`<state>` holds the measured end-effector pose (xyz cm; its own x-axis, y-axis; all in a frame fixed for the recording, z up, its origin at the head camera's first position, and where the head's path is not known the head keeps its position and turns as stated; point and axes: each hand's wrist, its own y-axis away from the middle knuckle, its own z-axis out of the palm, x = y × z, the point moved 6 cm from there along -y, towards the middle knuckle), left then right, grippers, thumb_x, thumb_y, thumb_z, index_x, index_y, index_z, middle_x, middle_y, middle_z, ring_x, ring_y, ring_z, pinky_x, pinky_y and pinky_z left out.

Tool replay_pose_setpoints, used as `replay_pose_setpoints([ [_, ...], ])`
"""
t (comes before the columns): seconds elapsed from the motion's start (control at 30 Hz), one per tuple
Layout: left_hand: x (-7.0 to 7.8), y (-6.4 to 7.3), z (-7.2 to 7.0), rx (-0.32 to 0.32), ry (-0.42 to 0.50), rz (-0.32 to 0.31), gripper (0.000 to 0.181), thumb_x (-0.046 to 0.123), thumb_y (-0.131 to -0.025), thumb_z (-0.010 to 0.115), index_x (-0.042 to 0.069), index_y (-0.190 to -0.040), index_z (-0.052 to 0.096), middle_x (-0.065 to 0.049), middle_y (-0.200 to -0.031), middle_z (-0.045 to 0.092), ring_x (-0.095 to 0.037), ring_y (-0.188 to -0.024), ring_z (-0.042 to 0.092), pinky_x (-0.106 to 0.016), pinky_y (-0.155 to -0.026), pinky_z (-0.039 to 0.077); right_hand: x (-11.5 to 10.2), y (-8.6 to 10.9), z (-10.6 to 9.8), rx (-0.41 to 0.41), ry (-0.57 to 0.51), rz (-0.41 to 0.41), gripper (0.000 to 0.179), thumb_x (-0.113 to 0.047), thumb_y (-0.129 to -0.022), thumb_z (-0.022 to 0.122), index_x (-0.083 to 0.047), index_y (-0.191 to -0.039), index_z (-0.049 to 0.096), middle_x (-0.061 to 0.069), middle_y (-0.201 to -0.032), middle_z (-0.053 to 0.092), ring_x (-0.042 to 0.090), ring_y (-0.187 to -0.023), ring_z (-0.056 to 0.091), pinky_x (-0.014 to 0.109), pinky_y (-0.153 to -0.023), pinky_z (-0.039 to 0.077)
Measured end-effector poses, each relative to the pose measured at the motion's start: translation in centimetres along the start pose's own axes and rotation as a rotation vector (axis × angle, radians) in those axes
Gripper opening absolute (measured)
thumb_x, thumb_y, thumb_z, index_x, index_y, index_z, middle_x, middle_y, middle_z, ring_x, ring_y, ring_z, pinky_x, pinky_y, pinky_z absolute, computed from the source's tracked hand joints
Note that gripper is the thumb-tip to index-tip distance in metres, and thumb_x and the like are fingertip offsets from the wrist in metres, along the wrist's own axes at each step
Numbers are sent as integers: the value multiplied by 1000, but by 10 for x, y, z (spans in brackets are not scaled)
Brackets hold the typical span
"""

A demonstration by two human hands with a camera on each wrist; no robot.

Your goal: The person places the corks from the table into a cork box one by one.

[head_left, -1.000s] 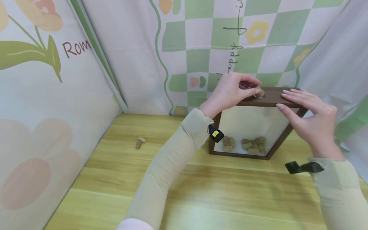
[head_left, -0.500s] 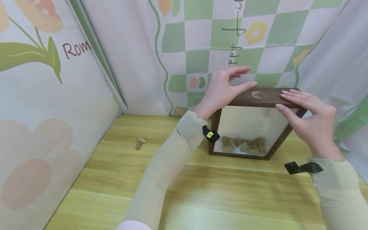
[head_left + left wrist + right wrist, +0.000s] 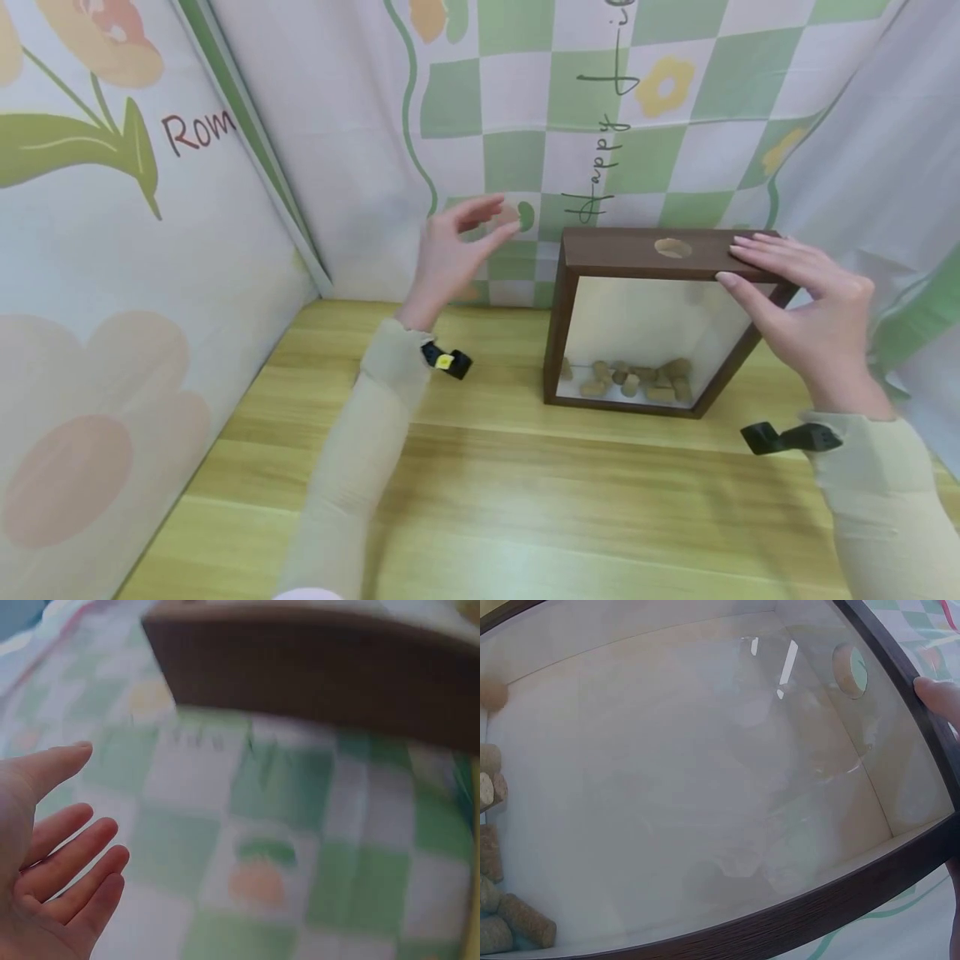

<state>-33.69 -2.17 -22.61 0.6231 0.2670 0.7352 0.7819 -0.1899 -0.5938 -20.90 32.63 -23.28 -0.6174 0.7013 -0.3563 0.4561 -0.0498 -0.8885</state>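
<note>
In the head view a dark brown wooden shadow box [image 3: 675,265] with a clear front stands upright on the table, a round hole [image 3: 673,248] in its top. Several wine corks [image 3: 660,393] lie along its bottom; the right wrist view shows more of these corks [image 3: 526,919] behind the pane. My left hand [image 3: 453,250] is in the air left of the box, fingers spread and nothing between them. My right hand [image 3: 813,304] rests on the box's top right corner, fingers straight across the top and thumb at the front edge.
The wood-grain table [image 3: 570,500] runs up to a checked curtain [image 3: 517,92] behind the box. A printed flower panel [image 3: 112,275] borders the left side. My left forearm [image 3: 352,450] covers the spot where two corks lay.
My left hand let go of a cork at the hole, and it dropped among the others. Then the hand moved left, away from the box. My right hand stayed in place.
</note>
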Motion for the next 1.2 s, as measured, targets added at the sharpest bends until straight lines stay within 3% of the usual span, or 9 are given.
replay_pose_setpoints([
  [0.17,-55,24,-47,82,-64,-83,46,35,-91,80,11,-129,70,-3,-121,71,-20,-112,64,-33,-101,47,3,0,0,-1,0,-8,27,-11,-81,86,0,-105,79,19,-108,73,2,-114,64,30,-109,42],
  [0.33,-99,56,-85,125,-96,-189,46,26,-92,79,2,-130,68,-17,-124,68,-37,-116,60,-43,-102,47,5,0,0,-4,7,-8,27,-11,-81,87,-1,-105,80,18,-108,73,2,-114,63,30,-109,42],
  [0.57,-147,103,-124,142,-196,-334,41,22,-94,77,-2,-126,69,-20,-121,69,-34,-108,62,-46,-97,48,5,0,-1,-1,3,-10,27,-12,-82,87,0,-105,79,19,-109,73,3,-114,64,30,-109,42],
  [0.77,-180,138,-135,76,-224,-465,40,18,-95,75,-3,-128,67,-22,-124,67,-31,-106,60,-37,-91,49,7,1,-3,-1,4,-9,27,-12,-82,87,0,-105,79,18,-109,73,3,-114,64,31,-109,42],
  [0.9,-202,157,-130,46,-69,-624,49,10,-92,76,-7,-135,60,-26,-119,64,-30,-90,67,-33,-73,57,7,1,-2,-3,0,-7,28,-12,-82,87,0,-106,79,18,-110,73,3,-114,64,31,-109,42],
  [0.93,-206,160,-129,34,-72,-648,50,10,-91,76,-7,-135,60,-25,-117,65,-28,-87,68,-31,-71,57,7,1,-2,-4,0,-7,28,-12,-82,87,-1,-106,79,18,-109,73,3,-114,64,31,-109,42],
  [1.0,-213,164,-127,-4,-90,-677,51,9,-90,77,-7,-135,59,-24,-115,66,-27,-82,70,-33,-71,58,9,1,-1,-7,2,-5,28,-12,-82,87,-1,-106,80,18,-110,73,3,-115,63,30,-109,42],
  [1.13,-218,163,-127,-83,-251,-643,46,14,-90,79,-7,-128,65,-22,-114,71,-20,-87,69,-35,-89,54,14,2,0,-11,5,-5,28,-12,-81,87,-2,-106,80,17,-110,73,4,-115,64,30,-109,42],
  [1.2,-219,164,-127,-104,-250,-650,47,15,-90,80,-7,-128,65,-21,-110,72,-23,-85,69,-40,-93,53,15,2,0,-13,5,-3,28,-13,-81,87,-2,-106,80,17,-110,73,4,-115,63,30,-109,42],
])
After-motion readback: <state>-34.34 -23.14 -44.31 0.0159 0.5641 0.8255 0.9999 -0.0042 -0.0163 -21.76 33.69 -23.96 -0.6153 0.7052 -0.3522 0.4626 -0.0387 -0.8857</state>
